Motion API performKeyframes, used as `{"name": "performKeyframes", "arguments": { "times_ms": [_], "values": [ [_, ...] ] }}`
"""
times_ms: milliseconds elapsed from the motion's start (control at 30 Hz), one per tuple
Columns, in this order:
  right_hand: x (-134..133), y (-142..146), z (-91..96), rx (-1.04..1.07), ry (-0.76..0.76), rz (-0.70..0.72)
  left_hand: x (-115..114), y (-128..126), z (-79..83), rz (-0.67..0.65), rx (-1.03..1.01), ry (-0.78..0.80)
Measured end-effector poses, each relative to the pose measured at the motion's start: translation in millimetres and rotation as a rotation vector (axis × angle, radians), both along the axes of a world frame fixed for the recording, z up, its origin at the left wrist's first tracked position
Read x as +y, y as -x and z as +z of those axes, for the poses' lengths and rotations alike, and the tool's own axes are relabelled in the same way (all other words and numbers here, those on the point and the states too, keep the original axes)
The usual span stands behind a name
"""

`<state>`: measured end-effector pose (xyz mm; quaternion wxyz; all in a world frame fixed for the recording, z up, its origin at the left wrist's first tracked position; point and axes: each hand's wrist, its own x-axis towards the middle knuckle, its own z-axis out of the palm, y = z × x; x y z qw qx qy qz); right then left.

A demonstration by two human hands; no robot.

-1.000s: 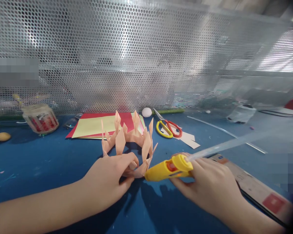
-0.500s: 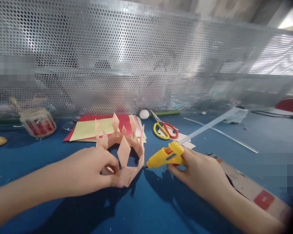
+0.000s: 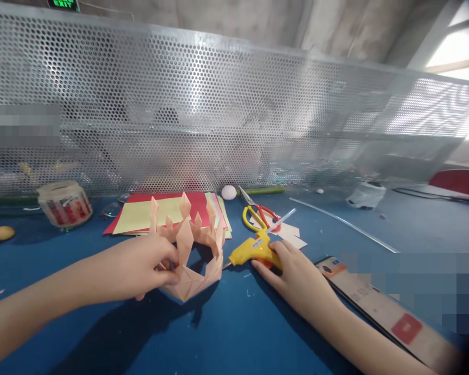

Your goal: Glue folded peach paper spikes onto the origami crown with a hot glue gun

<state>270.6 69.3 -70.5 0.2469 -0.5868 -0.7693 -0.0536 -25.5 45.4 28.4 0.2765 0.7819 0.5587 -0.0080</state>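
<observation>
A pale pink folded-paper crown with several pointed tips stands on the blue table. My left hand is closed on its near left rim, thumb and fingers pinching the paper. My right hand lies on a yellow hot glue gun that rests low on the table, with its nozzle pointing left toward the crown's right side. A clear glue stick pokes out of the gun's back.
Stacked red, yellow and pink paper sheets lie behind the crown. Yellow and red scissors, white paper scraps, a small white ball, a jar at left and a long ruler at right are nearby. A perforated metal screen closes the back.
My right hand has lowered the glue gun away from the crown onto the table. My left hand has shifted its hold and turned the crown a little to the left.
</observation>
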Motion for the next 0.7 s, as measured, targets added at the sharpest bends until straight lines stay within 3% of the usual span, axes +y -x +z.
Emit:
{"name": "performKeyframes", "arguments": {
  "times_ms": [167, 300, 700],
  "values": [
    [2.3, 1.4, -3.9, 0.008, -0.018, 0.012, -6.7, 1.0, 17.6, 0.02, -0.13, 0.035],
    [2.1, 3.1, -9.4, 0.032, -0.06, 0.008, -15.9, 3.1, 39.5, 0.062, -0.155, -0.038],
    [10.3, 6.9, -21.1, 0.067, -0.18, -0.011, -52.0, 39.4, 84.4, 0.296, -0.339, -0.528]
  ]
}}
